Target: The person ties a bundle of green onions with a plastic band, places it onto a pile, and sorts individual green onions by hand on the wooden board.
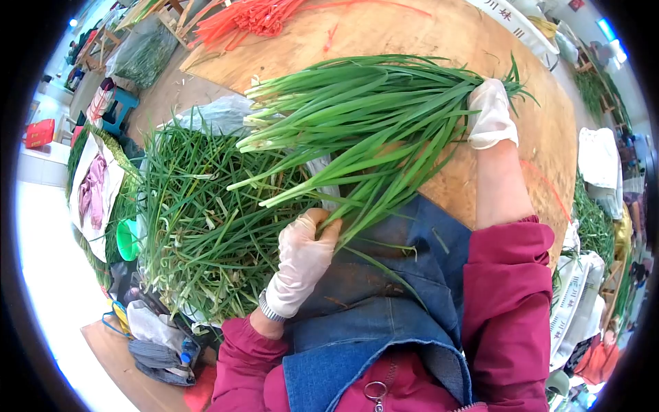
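Observation:
A large bunch of garlic chives spreads over the table's near edge, its pale stem ends pointing left. My right hand, in a thin white glove, is closed round the leafy tips at the bunch's right end. Lower down, my left hand, also gloved, has thumb and fingers pinched on a few chive leaves hanging from the underside of the bunch. Part of its grip is hidden by the fingers. Beside my left hand lies a big heap of loose, tangled chives. A blue denim apron covers my lap, with stray leaves on it.
The round-edged wooden table carries a pile of red plastic ties at its far side and a white lettered crate at the far right. Left of the heap are a green cup and a blue stool.

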A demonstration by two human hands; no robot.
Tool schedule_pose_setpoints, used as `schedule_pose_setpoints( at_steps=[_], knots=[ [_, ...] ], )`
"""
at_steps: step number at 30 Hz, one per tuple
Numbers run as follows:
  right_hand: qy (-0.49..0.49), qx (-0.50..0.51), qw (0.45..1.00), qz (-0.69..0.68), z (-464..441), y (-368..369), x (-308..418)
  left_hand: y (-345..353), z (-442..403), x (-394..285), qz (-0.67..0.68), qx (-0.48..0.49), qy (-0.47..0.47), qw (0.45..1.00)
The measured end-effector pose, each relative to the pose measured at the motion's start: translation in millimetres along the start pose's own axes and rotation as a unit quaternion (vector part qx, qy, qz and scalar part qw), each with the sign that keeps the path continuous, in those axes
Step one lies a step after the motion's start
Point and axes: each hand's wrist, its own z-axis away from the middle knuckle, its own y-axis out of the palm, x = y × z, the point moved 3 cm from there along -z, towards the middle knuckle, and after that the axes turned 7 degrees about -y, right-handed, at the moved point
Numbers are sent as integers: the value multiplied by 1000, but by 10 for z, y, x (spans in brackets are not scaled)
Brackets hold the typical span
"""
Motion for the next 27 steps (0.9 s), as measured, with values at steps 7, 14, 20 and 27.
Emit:
schedule_pose_setpoints(
  at_steps=[7,14,20,27],
  knots=[
    [-129,-33,990,52,62,-8,-52,-1033,130,255,-142,-111,-22,983],
    [-77,15,992,101,84,-90,97,-1281,354,40,-389,-178,139,893],
    [-55,38,996,66,74,-119,97,-202,311,-397,-279,-97,229,927],
    [-62,91,991,82,121,-113,95,-120,142,-107,-224,-94,299,923]
  ],
)
